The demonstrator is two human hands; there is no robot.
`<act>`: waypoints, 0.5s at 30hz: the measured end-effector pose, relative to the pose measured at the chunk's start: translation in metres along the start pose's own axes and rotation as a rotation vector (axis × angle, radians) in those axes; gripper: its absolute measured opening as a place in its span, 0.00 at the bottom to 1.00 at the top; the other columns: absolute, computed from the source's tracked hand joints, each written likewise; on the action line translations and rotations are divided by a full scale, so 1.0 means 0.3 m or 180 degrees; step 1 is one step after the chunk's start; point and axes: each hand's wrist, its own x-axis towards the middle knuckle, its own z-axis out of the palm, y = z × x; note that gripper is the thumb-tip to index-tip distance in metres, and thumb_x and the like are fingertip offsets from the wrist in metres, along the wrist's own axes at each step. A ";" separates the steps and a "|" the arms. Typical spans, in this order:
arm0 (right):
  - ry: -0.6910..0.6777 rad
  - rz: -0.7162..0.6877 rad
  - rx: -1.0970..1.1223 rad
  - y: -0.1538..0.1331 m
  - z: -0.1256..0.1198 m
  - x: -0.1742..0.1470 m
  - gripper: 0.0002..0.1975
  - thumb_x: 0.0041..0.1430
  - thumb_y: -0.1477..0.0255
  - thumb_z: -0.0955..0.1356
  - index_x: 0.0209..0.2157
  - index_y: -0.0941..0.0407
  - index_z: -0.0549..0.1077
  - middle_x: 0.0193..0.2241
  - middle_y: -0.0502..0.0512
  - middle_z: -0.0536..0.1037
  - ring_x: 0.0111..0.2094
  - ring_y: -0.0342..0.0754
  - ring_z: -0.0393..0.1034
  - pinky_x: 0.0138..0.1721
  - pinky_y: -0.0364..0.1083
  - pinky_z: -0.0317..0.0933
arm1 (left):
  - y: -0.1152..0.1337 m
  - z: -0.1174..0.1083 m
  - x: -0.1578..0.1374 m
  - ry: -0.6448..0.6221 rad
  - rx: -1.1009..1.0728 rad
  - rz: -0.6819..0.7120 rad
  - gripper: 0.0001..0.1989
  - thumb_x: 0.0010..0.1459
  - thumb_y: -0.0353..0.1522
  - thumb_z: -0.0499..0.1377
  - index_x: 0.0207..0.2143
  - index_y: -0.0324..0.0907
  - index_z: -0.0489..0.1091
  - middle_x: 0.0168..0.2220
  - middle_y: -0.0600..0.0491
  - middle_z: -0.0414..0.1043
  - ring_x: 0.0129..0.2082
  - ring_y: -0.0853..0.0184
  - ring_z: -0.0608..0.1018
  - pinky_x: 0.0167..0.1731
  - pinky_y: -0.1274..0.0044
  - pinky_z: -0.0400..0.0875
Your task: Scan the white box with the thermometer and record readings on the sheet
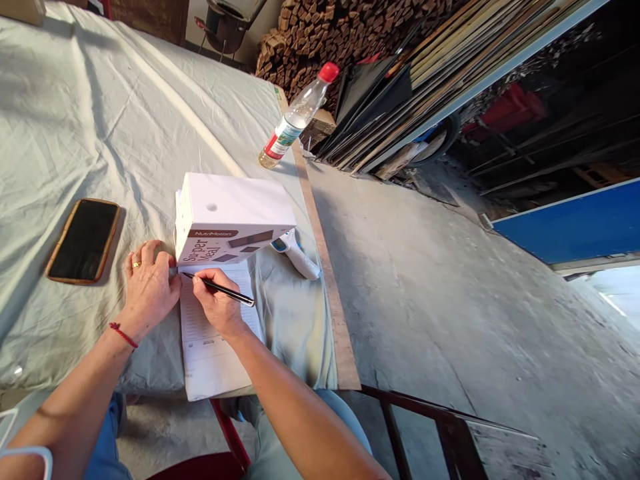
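Note:
My right hand (219, 300) is closed around a black pen (225, 289), its tip at the upper left part of a printed paper booklet (215, 370). Beside the booklet's left edge, my left hand (150, 280) rests with bent fingers, the fingertips close to a white box (235, 203). That box is marked "NutriMotion" and "Super Meal" and stands over the booklet's far end, hiding part of it. My left hand wears a ring, and a red string is round the wrist. Whether the left fingers hold anything is hidden.
A phone in an orange-edged case (83, 240) lies left on the cloth-covered table (150, 113). Right of the box is a white and blue handheld device (297, 255). A red-capped bottle (295, 120) stands near the table's wooden edge (330, 300). Stacked firewood (320, 33) is behind.

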 end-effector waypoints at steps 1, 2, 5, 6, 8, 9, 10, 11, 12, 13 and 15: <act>0.0002 0.0008 -0.0009 0.001 0.000 0.000 0.10 0.61 0.62 0.67 0.31 0.54 0.73 0.26 0.52 0.78 0.27 0.46 0.72 0.34 0.46 0.71 | 0.000 0.000 0.000 -0.0005 0.0014 0.0001 0.09 0.57 0.31 0.57 0.40 0.40 0.71 0.63 0.36 0.63 0.66 0.45 0.64 0.64 0.51 0.57; 0.0011 0.0017 -0.0013 0.002 0.000 0.000 0.11 0.61 0.62 0.67 0.31 0.54 0.73 0.26 0.52 0.78 0.27 0.46 0.72 0.34 0.46 0.71 | 0.000 0.000 0.000 -0.0006 0.0027 0.0005 0.09 0.57 0.31 0.57 0.40 0.40 0.71 0.63 0.35 0.63 0.66 0.45 0.64 0.64 0.51 0.57; 0.0035 0.0001 0.0031 0.002 0.000 0.001 0.11 0.61 0.62 0.67 0.31 0.54 0.73 0.26 0.52 0.78 0.27 0.46 0.72 0.34 0.46 0.71 | 0.002 -0.001 0.001 -0.0002 0.0046 0.0001 0.08 0.57 0.31 0.57 0.40 0.40 0.71 0.63 0.35 0.63 0.66 0.45 0.64 0.64 0.51 0.56; 0.0036 -0.0012 0.0056 0.001 0.000 0.001 0.10 0.61 0.62 0.67 0.32 0.54 0.73 0.27 0.52 0.78 0.27 0.46 0.72 0.34 0.46 0.71 | 0.003 -0.002 0.001 -0.0004 0.0047 -0.0006 0.08 0.57 0.31 0.57 0.40 0.39 0.71 0.64 0.35 0.63 0.66 0.45 0.64 0.64 0.51 0.56; 0.0052 -0.0034 0.0093 0.000 0.000 0.001 0.10 0.61 0.63 0.67 0.32 0.54 0.73 0.26 0.52 0.78 0.27 0.46 0.72 0.34 0.45 0.70 | 0.005 -0.004 0.002 -0.0022 0.0053 -0.0024 0.09 0.57 0.31 0.58 0.40 0.39 0.71 0.64 0.35 0.63 0.66 0.44 0.64 0.64 0.51 0.56; 0.0079 -0.0037 0.0106 0.000 0.000 0.000 0.10 0.61 0.63 0.67 0.32 0.54 0.73 0.26 0.52 0.78 0.27 0.46 0.72 0.33 0.45 0.70 | 0.006 -0.005 0.003 -0.0032 0.0057 -0.0033 0.09 0.57 0.31 0.58 0.40 0.39 0.71 0.64 0.35 0.63 0.66 0.44 0.64 0.64 0.51 0.56; 0.0111 -0.0030 0.0110 0.000 0.000 0.000 0.10 0.61 0.63 0.67 0.32 0.54 0.73 0.26 0.51 0.78 0.26 0.46 0.72 0.32 0.45 0.70 | 0.007 -0.006 0.003 -0.0039 0.0060 -0.0037 0.09 0.57 0.31 0.58 0.40 0.39 0.71 0.64 0.35 0.63 0.66 0.44 0.64 0.64 0.51 0.57; 0.0142 -0.0021 0.0107 0.000 0.001 0.000 0.10 0.61 0.63 0.67 0.32 0.54 0.73 0.26 0.51 0.78 0.26 0.46 0.72 0.32 0.44 0.70 | 0.007 -0.006 0.004 -0.0040 0.0059 -0.0040 0.09 0.57 0.31 0.58 0.40 0.39 0.71 0.64 0.35 0.63 0.66 0.43 0.64 0.64 0.51 0.57; 0.0164 -0.0012 0.0098 0.001 0.001 -0.001 0.10 0.61 0.63 0.67 0.32 0.54 0.73 0.25 0.51 0.78 0.26 0.45 0.71 0.32 0.44 0.70 | 0.007 -0.007 0.004 -0.0036 0.0054 -0.0043 0.09 0.57 0.31 0.58 0.40 0.39 0.71 0.64 0.35 0.63 0.66 0.43 0.64 0.63 0.51 0.57; 0.0170 -0.0004 0.0084 0.002 0.001 -0.001 0.10 0.61 0.63 0.67 0.32 0.55 0.73 0.25 0.51 0.77 0.26 0.45 0.71 0.32 0.44 0.70 | 0.006 -0.007 0.004 -0.0029 0.0048 -0.0042 0.09 0.57 0.31 0.57 0.40 0.39 0.71 0.64 0.35 0.63 0.66 0.43 0.64 0.63 0.51 0.57; 0.0138 -0.0006 0.0043 0.004 0.002 -0.001 0.11 0.62 0.62 0.66 0.32 0.54 0.73 0.25 0.51 0.77 0.26 0.45 0.71 0.32 0.44 0.70 | 0.005 -0.006 0.004 -0.0020 0.0033 -0.0037 0.09 0.57 0.31 0.58 0.40 0.39 0.71 0.63 0.35 0.63 0.66 0.43 0.64 0.63 0.51 0.57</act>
